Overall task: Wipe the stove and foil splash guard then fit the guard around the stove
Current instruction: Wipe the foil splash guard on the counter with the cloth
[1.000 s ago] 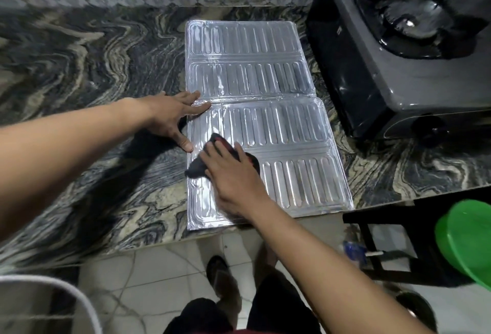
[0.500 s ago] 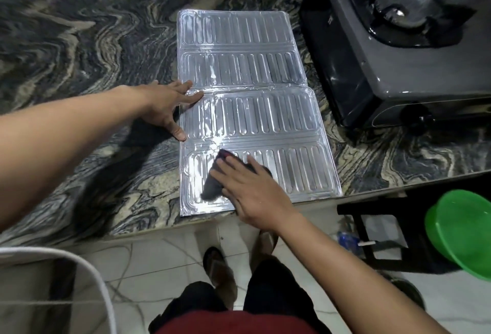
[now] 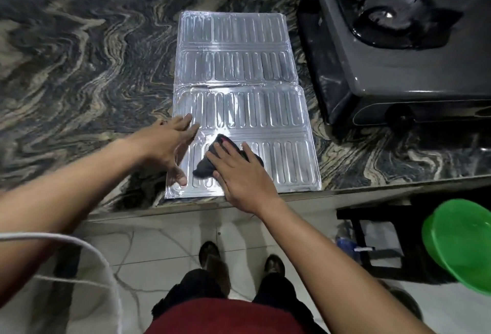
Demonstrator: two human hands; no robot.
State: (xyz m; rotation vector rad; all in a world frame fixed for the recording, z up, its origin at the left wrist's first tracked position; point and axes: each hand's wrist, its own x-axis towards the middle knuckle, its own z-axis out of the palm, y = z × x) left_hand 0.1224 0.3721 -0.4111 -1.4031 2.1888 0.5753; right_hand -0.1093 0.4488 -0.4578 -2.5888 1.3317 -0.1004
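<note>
Foil splash guard (image 3: 239,110), worktop (image 3: 79,81) front edge: left hand (image 3: 170,145) flat, right hand (image 3: 239,174) pressing cloth (image 3: 206,167); hard rubbing may crease it

Under my right hand (image 3: 239,174): a cloth (image 3: 203,167), dark, matt, soft fabric. Beneath it and under my left hand (image 3: 170,142): the foil splash guard (image 3: 239,68), thin silvery metal foil, bright and glossy, embossed in raised ribs. Right of my right hand: the stove (image 3: 398,73), a smooth dark-grey body with a satin sheen, its burner well glossy black. Left of my left hand: the desk (image 3: 79,68), polished veined stone. Lower right of my right hand: a basin (image 3: 462,240), smooth glossy green plastic.
</note>
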